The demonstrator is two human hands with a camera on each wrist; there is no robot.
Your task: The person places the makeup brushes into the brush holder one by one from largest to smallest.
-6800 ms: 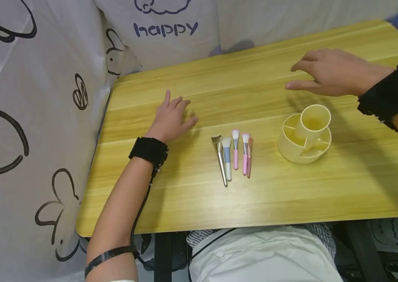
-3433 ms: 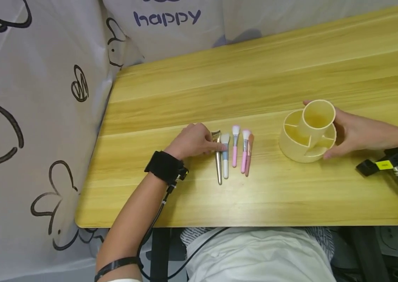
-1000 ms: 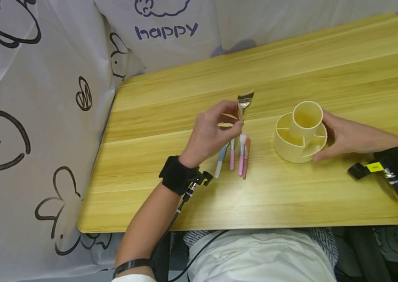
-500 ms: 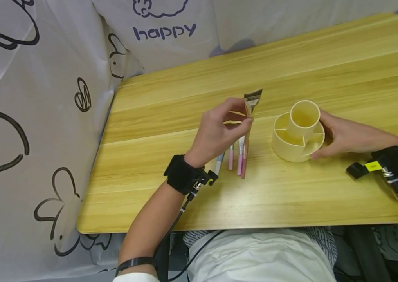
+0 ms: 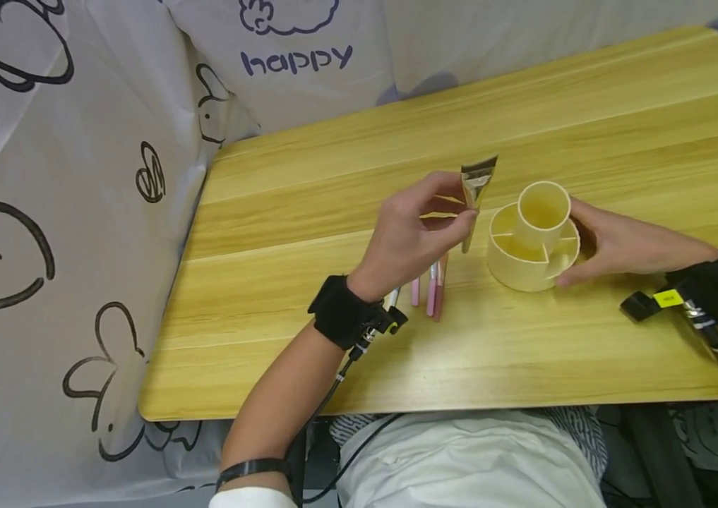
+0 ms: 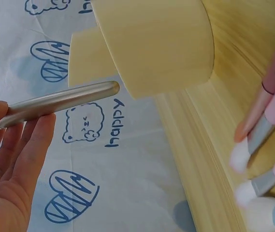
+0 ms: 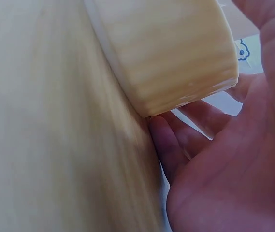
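Note:
My left hand [image 5: 406, 229] pinches a makeup brush [image 5: 476, 182] with a flat dark-tipped head and a metallic ferrule, head up, above the table just left of the cream brush holder [image 5: 517, 269]. Its silvery handle [image 6: 60, 102] points towards the holder in the left wrist view. The holder is round and divided into compartments, with a taller round cup rising from it. Wrapped about its right side is my right hand [image 5: 625, 240], thumb in front and fingers behind. The right wrist view shows those fingers at the holder's lower wall [image 7: 176, 63].
Several more makeup brushes lie on the wooden table [image 5: 308, 339] below my left hand, among them a pink one [image 5: 431, 300] and a rose-coloured one [image 5: 439, 302]. Partly hidden by the left wrist is a white-handled brush [image 5: 393, 296]. A printed cloth [image 5: 308, 92] hangs behind the table.
My left hand took the metallic brush from the row, raised it and carried it right towards the holder. My right hand came down to the holder, which has since shifted slightly left.

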